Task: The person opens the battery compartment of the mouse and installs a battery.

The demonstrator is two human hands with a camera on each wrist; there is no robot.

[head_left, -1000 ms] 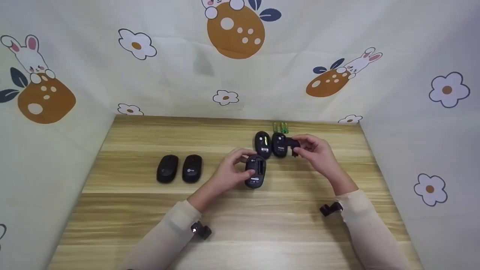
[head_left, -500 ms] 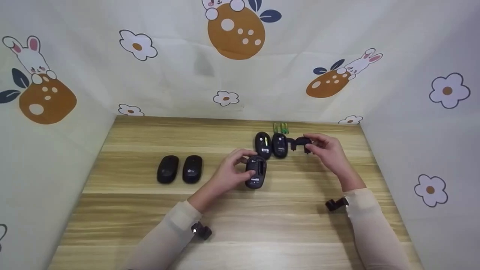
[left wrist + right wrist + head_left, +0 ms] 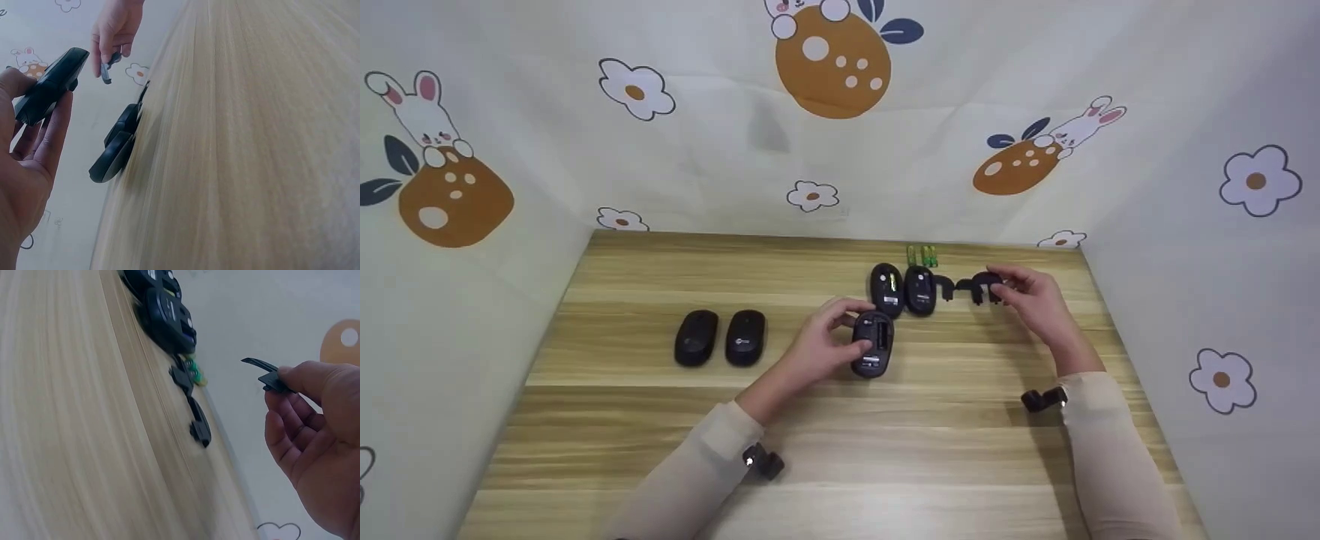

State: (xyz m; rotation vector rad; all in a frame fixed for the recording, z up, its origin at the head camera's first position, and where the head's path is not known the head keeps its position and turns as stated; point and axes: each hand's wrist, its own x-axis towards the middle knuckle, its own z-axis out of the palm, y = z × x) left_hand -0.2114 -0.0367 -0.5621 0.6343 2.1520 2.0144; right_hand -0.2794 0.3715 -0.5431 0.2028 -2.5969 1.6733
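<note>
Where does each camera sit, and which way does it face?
Head: worn on the head, facing forward and down at the pale wooden tabletop; left hand, right hand and sleeved forearms show.
Left wrist: worn there, looking across the tabletop past the held, rounded black plastic mouse; both hands show.
Right wrist: worn there, facing the thin black plastic cover the right hand pinches; only that hand shows.
Head and right wrist share green cylindrical batteries.

The held mouse [image 3: 876,360] looks smooth plastic, the tabletop [image 3: 900,457] faintly glossy wood.
</note>
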